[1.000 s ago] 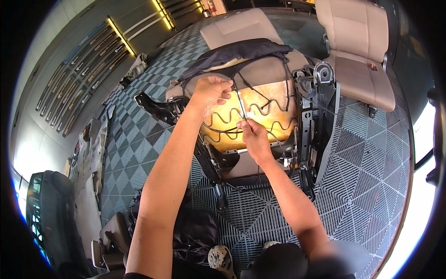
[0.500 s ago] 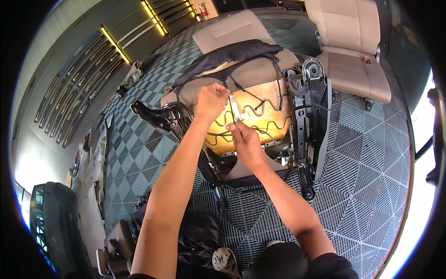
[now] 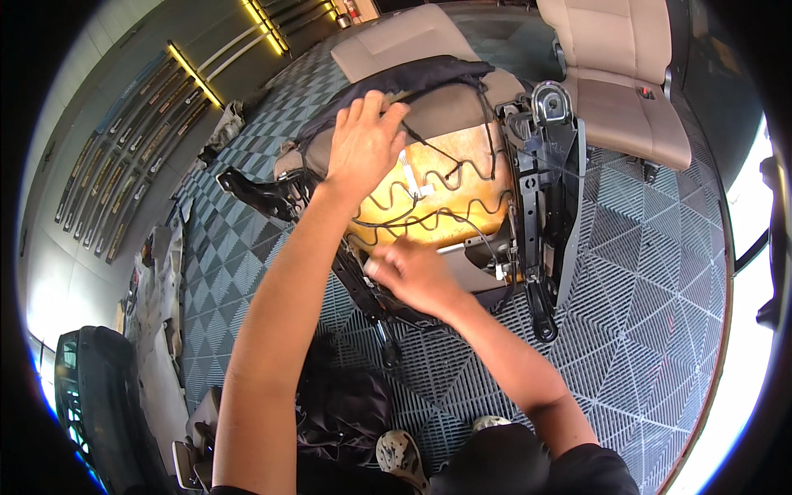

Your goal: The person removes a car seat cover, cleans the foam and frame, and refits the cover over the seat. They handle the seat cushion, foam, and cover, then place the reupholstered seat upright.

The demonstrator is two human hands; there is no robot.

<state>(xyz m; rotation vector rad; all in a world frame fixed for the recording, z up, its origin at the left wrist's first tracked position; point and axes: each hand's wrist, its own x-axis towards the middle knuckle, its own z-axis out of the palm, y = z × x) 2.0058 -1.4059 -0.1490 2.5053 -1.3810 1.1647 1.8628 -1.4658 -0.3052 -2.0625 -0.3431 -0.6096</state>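
An upturned car seat shows yellow foam (image 3: 462,153), wavy wire springs (image 3: 480,206), dark wiring and a white tag (image 3: 408,175) on a cable. My left hand (image 3: 365,144) lies over the upper left of the seat, fingers apart, at the gray upholstery (image 3: 441,107) below a bunched dark cover (image 3: 433,73); it hides what is under it. My right hand (image 3: 412,276) is blurred at the lower left of the seat, near the frame's black rail; its fingers are too smeared to read. Another black metal rail (image 3: 540,214) runs along the right side.
A beige seat cushion (image 3: 388,45) lies behind, and a beige seat (image 3: 619,120) stands at the right. A dark bundle (image 3: 342,404) is by my feet on the tiled floor (image 3: 627,289). A long pale piece (image 3: 161,313) lies at the left, beside a dark bulky object (image 3: 91,404).
My left hand has let go of the cable, spread its fingers and moved up over the seat. My right hand has left the cable too, moving down and left.
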